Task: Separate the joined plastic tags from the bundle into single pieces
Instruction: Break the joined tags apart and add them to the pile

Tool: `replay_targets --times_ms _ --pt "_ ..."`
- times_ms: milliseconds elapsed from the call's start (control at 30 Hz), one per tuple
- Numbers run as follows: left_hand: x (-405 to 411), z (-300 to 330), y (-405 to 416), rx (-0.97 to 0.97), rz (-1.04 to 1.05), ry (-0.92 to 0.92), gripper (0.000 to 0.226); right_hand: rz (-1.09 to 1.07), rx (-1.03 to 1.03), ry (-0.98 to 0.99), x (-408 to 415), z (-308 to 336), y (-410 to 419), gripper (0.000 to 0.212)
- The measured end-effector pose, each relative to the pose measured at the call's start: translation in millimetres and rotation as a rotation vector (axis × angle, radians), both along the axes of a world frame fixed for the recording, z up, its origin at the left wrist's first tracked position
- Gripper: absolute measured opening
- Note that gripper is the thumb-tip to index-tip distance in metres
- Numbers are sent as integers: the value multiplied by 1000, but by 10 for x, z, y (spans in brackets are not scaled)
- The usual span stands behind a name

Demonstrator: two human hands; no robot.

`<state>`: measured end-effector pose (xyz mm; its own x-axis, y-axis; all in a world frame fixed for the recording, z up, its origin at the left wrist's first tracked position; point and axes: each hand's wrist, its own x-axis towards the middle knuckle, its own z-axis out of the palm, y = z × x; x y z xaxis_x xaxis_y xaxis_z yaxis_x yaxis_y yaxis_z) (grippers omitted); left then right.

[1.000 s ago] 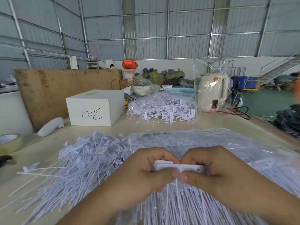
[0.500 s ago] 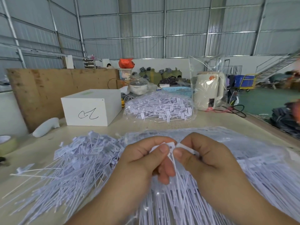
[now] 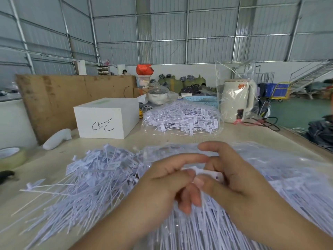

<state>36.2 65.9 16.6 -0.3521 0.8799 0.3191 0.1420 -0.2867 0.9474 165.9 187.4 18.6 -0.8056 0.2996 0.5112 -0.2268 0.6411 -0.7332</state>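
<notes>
A joined strip of white plastic tags (image 3: 210, 175) sits between my two hands at the centre of the view. My left hand (image 3: 165, 184) pinches its left end with thumb and curled fingers. My right hand (image 3: 234, 179) pinches the right part, index finger raised and bent above it. The tags' thin tails hang down under my hands. A loose heap of single white tags (image 3: 86, 183) spreads over the table on the left. A clear bag with more tags (image 3: 281, 170) lies under and to the right of my hands.
A second clear bag of tags (image 3: 182, 120) lies further back, beside a white box (image 3: 106, 118). A bagged white kettle (image 3: 236, 101) stands at the back right. A tape roll (image 3: 10, 157) and a white handle-shaped object (image 3: 57, 138) lie at the left.
My hands have drawn slightly apart and the strip between them now lies flatter, with the right index finger lifted off it. The view has shifted a little.
</notes>
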Motion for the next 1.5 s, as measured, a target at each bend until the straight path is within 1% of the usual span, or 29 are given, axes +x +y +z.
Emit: replay_targets --times_ms 67,167,267,367,433,567,667,800,867,933,1000,1100,1167,1267,1300,1400,1500 --pt "22 -11 -5 -20 -34 82 35 2 17 -26 -15 -58 40 52" --pt "-16 16 -41 -38 -56 114 34 30 -31 -3 -36 -86 60 69" --pt "-35 32 -54 -68 -114 116 36 71 -69 17 -61 -141 57 72" --pt "-71 41 -69 -107 -168 99 39 131 -71 18 -59 -156 25 66" --pt "-86 38 -75 -115 -192 75 33 199 -80 17 -54 -153 4 60" --pt "-78 5 -47 -100 -202 45 24 184 -60 -4 -57 -144 9 61" --pt "-89 0 -43 -50 -141 22 23 227 -32 -101 -9 -43 43 50" --pt "-170 49 -76 5 10 7 23 103 89 -274 97 97 240 38" --pt "-169 56 -77 -25 5 19 24 105 68 -322 124 115 295 22" --pt "-148 41 -73 -68 -18 5 26 136 77 -341 140 134 295 18" --pt "-139 20 -74 -104 -18 28 25 142 93 -320 148 158 273 19" --pt "-132 12 -69 -114 -1 126 18 105 122 -297 149 159 258 20" --pt "-128 16 -56 -104 52 157 15 13 184 -270 135 144 239 18" --pt "-98 21 -22 -27 158 150 20 -120 220 -177 95 100 161 18" --pt "-74 28 -7 16 189 120 21 -146 193 -132 77 82 124 17" --pt "20 37 32 164 277 11 25 -184 22 15 15 42 -8 15" --pt "115 34 43 241 304 -98 26 -219 -86 140 -28 25 -125 17"
